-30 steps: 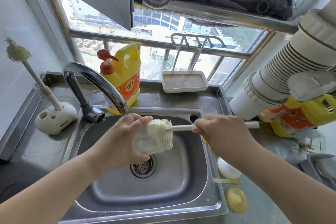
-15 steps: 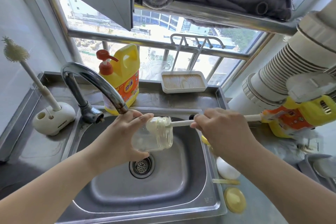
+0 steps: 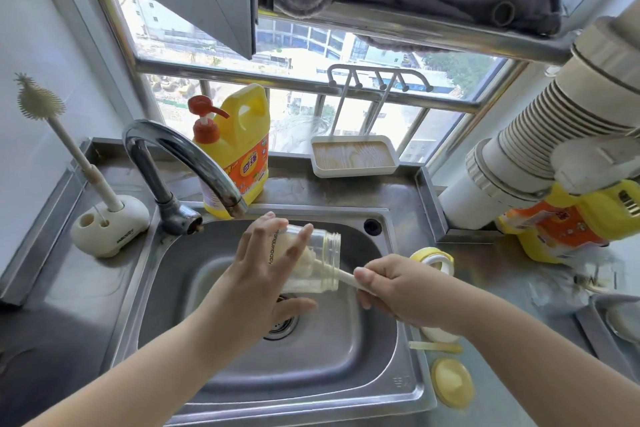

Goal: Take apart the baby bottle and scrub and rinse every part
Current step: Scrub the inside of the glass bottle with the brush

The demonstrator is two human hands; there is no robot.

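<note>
Bottle body (image 3: 311,262), clear and stripped of its top, is held on its side over the sink (image 3: 346,367), just above the drain and below the tap (image 3: 194,163). Its long axis runs left to right, the threaded mouth facing the right hand (image 3: 398,288). The left hand (image 3: 263,274) wraps it from behind, fingers (image 3: 294,246) spread across the glass and thumb underneath, grasping it. The right hand's fingers are clenched round the handle of the brush (image 3: 332,270), whose head sits inside the bottle; any further stroke goes along that axis. Right of the sink on the bench (image 3: 519,288) lie a yellow collar (image 3: 433,256), a thin straw piece (image 3: 436,347) and a round yellow lid (image 3: 452,381). Behind the tap stands a detergent jug (image 3: 242,149).
</note>
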